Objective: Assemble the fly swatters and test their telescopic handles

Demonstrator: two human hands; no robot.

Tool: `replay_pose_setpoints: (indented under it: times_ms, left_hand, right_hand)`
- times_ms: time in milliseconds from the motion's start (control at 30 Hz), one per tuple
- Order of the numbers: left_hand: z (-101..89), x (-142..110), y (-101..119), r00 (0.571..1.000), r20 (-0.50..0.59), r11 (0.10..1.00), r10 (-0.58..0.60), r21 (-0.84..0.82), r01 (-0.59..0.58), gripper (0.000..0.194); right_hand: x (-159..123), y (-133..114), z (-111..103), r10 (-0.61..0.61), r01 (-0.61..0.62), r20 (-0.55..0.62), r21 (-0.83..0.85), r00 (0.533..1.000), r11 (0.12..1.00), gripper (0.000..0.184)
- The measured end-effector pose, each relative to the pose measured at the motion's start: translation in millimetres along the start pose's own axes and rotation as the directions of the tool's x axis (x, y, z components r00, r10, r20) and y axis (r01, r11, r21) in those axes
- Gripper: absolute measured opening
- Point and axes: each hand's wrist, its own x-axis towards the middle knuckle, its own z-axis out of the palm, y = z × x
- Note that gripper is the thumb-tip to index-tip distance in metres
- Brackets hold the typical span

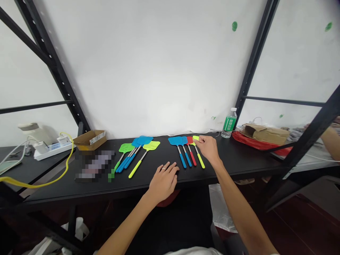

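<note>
My right hand [208,147] is closed at the head of a yellow-green fly swatter [201,161], thumb and forefinger pinching near its neck. The hand hides part of that swatter's head. Just left of it, a red fly swatter [193,158] and two blue fly swatters [175,141] lie in a row, heads toward the wall and overlapping. My left hand [163,180] lies open at the table's front edge, palm down, a ring on one finger, holding nothing. Farther left is a fanned group: a green fly swatter [126,147], several blue fly swatters [145,140] and another yellow-green fly swatter [152,145].
On the black table [164,152] stand an open cardboard box [91,141] at left and a water bottle [229,124] at right. A yellow cable [66,166] runs by a white power strip [53,150]. Black shelf posts [253,53] flank the table. A blurred-out patch hides something at left.
</note>
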Motion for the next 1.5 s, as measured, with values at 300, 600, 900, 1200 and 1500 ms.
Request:
replay_pose_setpoints:
  times_ms: [300, 600, 900, 1200, 1500]
  left_hand:
    - [3.4, 0, -2, 1.000, -0.023, 1.000, 0.003, 0.024, -0.002, 0.035]
    - [4.2, -1, -3, 0.999, -0.044, 1.000, 0.008, 0.022, -0.007, 0.035]
    - [3.1, -1, -1, 0.999, -0.049, 0.999, 0.013, 0.030, -0.012, 0.036]
    - [2.8, 0, 0, 0.999, -0.052, 0.999, 0.013, 0.034, -0.011, 0.036]
    - [3.2, 0, 1, 0.999, -0.049, 0.999, 0.006, 0.042, -0.004, 0.036]
  right_hand:
    - [12, 34, -7, 0.074, -0.069, 0.097, -0.054, 0.993, 0.996, 0.023]
    - [15, 87, -17, 0.471, -0.272, 0.368, -0.476, 0.802, 0.836, 0.053]
    - [11, 76, 2, 0.454, -0.168, 0.479, -0.526, 0.751, 0.834, 0.042]
    - [10, 70, 1, 0.370, -0.081, 0.560, -0.473, 0.741, 0.877, 0.052]
    - [7, 69, 14, 0.343, -0.054, 0.516, -0.494, 0.785, 0.868, 0.045]
